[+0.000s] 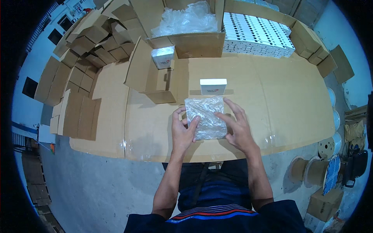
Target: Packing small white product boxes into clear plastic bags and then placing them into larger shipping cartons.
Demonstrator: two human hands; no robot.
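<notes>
The clear plastic-wrapped packet [206, 117] lies flat on the cardboard surface [272, 101] between my hands; my left hand [183, 132] has its grip closed on the packet's left edge. My right hand [237, 127] rests open, fingers spread, touching the right edge; a white box [213, 86] stands just beyond.

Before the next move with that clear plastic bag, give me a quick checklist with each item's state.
1. Both hands on the clear crinkled plastic bag: ok, left hand at its left edge, right hand at its right.
2. Bag mouth open: cannot tell.
3. Small white rectangular box within reach: ok, just beyond the bag.
4. Open brown cardboard carton nearby: ok, upper left, with a wrapped white box at it.
5. Cardboard-covered table bare under the bag: ok.
</notes>
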